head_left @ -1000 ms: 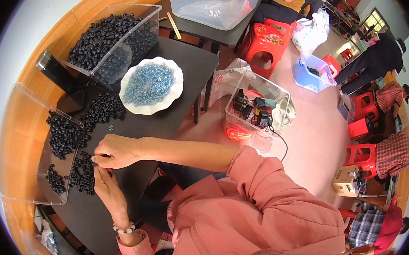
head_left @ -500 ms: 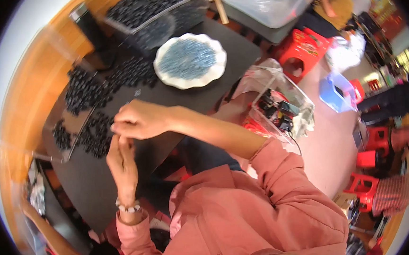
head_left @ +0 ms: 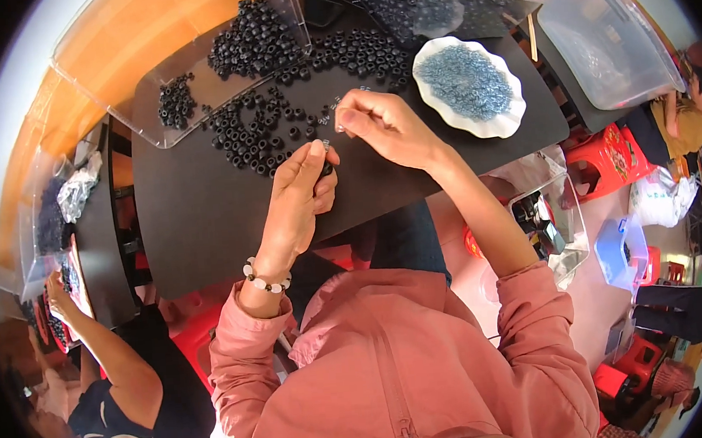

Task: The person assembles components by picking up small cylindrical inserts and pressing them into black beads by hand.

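My left hand (head_left: 299,192) is closed at the near side of a heap of small black ring-shaped parts (head_left: 249,132). Between its thumb and fingers a black part (head_left: 326,169) partly shows, and a small clear piece (head_left: 326,144) sits by the thumb tip. To its upper right, my right hand (head_left: 385,127) pinches a tiny clear piece (head_left: 340,128) between thumb and forefinger; the two hands are apart. A few loose clear bits (head_left: 332,106) lie on the dark table beyond. A white scalloped plate (head_left: 498,130) right of my right hand holds a pile of clear bluish pieces (head_left: 465,82).
A clear upright plastic panel (head_left: 135,132) stands around the far-left heaps. Behind the plate is a clear bin (head_left: 435,18) of black parts. A large translucent bin (head_left: 605,38) and a red stool (head_left: 607,156) are at right. Another person's arm (head_left: 103,338) works at left.
My view has turned, so the table and plate appear shifted right. My hands, together before, have come apart, the right one now up and to the right of the left.
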Demonstrator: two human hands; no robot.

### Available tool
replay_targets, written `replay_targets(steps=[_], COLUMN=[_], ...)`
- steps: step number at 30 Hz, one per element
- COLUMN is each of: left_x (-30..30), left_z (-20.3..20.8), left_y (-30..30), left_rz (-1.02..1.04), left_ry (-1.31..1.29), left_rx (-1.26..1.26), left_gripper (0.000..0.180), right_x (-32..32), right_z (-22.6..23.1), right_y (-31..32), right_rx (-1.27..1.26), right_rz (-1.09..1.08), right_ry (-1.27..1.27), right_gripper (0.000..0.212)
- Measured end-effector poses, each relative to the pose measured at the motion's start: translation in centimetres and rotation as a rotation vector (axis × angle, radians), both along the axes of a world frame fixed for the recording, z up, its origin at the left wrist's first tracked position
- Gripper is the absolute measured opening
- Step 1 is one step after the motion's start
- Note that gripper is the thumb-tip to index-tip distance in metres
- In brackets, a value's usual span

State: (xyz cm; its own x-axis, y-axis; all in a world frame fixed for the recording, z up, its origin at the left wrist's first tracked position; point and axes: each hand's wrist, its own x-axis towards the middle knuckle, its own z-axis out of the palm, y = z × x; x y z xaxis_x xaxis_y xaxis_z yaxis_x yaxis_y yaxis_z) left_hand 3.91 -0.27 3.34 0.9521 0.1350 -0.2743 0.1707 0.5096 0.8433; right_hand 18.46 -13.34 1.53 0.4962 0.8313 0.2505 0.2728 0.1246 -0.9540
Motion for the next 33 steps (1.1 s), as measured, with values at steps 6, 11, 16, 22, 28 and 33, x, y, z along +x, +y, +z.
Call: replay_targets(steps=[6,11,16,22,28,33], left_x=[0.1,0.3,0.4,0.9,0.3,-0.8], left_z=[-0.1,-0.5,-0.9,-1.8,-1.2,-1.2], left_y=[1.0,0.9,0.5,-0.2,-0.2,-0.2], left_rz=[-0.050,-0.080,-0.019,0.140,0.098,-0.096], left_ry=[-0.005,-0.017,-0.059,-0.191,-0.155,-0.094], left_rx=[-0.077,-0.121,0.149,0.715,0.581,0.289], left_gripper=[0.034,0.034,0.035,0.037,0.039,0.040], right_x=[0.3,1.9,1.6,-0.9,-2.6,-3.2], right_z=[0.0,-1.0,-1.2,0.4,1.5,0.8], right_y=[-0.6,-0.3,-0.1,0.0,-0.2,-1.6], right_rx=[-0.077,-0.247,-0.180,-0.183,-0.057,-0.107], right_rz=[-0.182,-0.346,-0.396,-0.223,-0.162,-0.136], right_ry=[-0.123,-0.756,-0.693,-0.233,-0.420,-0.419], right_gripper=[0.019,0.010,0.013,0.031,0.020,0.016])
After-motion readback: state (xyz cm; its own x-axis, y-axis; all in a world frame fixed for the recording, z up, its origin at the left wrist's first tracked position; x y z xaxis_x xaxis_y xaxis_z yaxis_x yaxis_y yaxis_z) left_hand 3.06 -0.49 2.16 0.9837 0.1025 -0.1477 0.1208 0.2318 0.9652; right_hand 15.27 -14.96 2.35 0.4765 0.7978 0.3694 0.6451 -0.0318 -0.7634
